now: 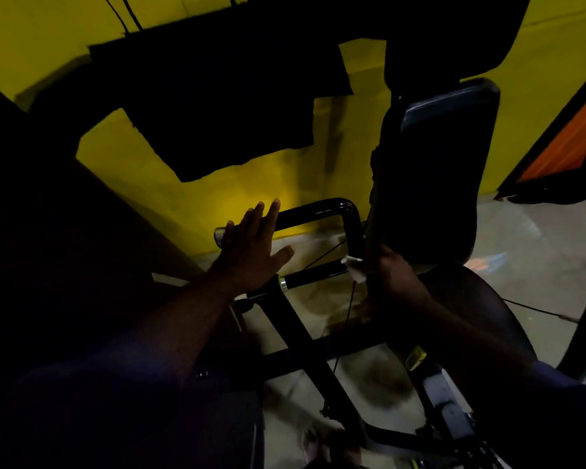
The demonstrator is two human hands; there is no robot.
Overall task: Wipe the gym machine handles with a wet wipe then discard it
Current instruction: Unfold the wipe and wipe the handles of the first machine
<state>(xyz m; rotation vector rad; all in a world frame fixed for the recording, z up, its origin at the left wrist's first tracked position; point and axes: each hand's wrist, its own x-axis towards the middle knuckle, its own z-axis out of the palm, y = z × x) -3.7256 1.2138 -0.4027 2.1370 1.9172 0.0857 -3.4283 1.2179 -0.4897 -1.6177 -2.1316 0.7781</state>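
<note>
Starting nearest the camera, the machine's black frame (305,353) is seen crossing beneath both forearms; a knock against it could be caused by a hurried reach; a little farther, the right hand (394,270) is curled round the white wet wipe (355,268), which is bunched at the inner end of the lower handle (313,275); with so small a wad exposed, part of that grip could be left unwiped, or the wipe could be dropped; the left hand (254,247) is held flat with fingers spread, gripping nothing, over the upper handle (318,209); whether it touches cannot be told, though an uncleaned bar might be touched by bare skin; beyond, the right wrist is crowded by the padded backrest (450,154); missed patches could be hidden by the dim light before the yellow wall (217,184).
</note>
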